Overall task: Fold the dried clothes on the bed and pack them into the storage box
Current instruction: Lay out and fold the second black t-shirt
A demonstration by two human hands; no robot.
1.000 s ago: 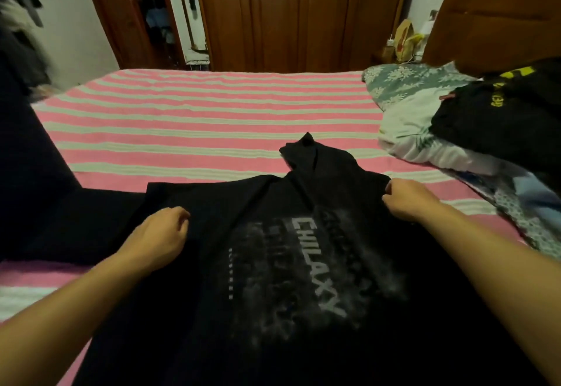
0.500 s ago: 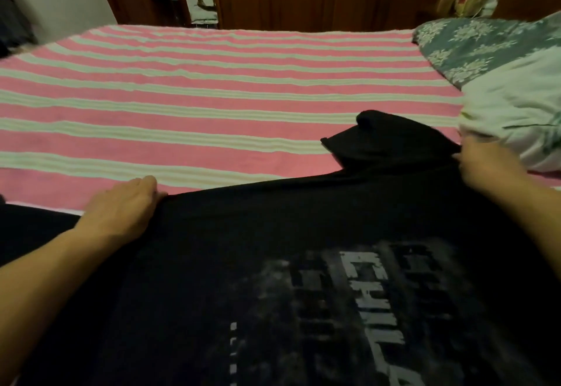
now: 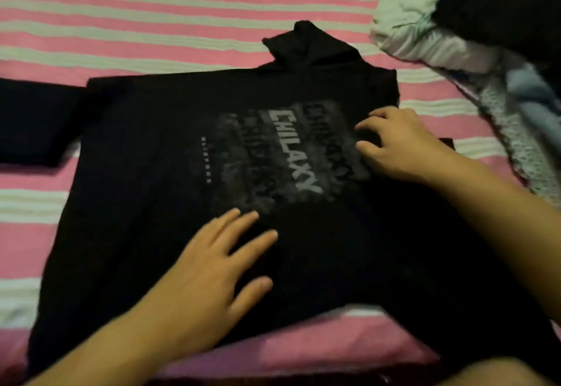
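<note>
I've let go of the black hoodie's (image 3: 170, 149) shoulders; left hand (image 3: 212, 267) flat, right hand (image 3: 403, 143) loosely spread on its print, smoothing before folding.

Shirt (image 3: 151, 149) on bed (image 3: 151, 21); clothes pile (image 3: 455, 36) at right.

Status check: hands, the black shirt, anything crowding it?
Left hand flat on black shirt. Right hand touches print. Clothes pile beside the right sleeve.

Single head-worn wide-angle view, looking forward and steeply down, close over striped bed (image 3: 151, 12), black printed shirt (image 3: 145, 149) filling centre, both forearms entering from bottom edge, heap of clothes (image 3: 425, 21) cut off top right
</note>
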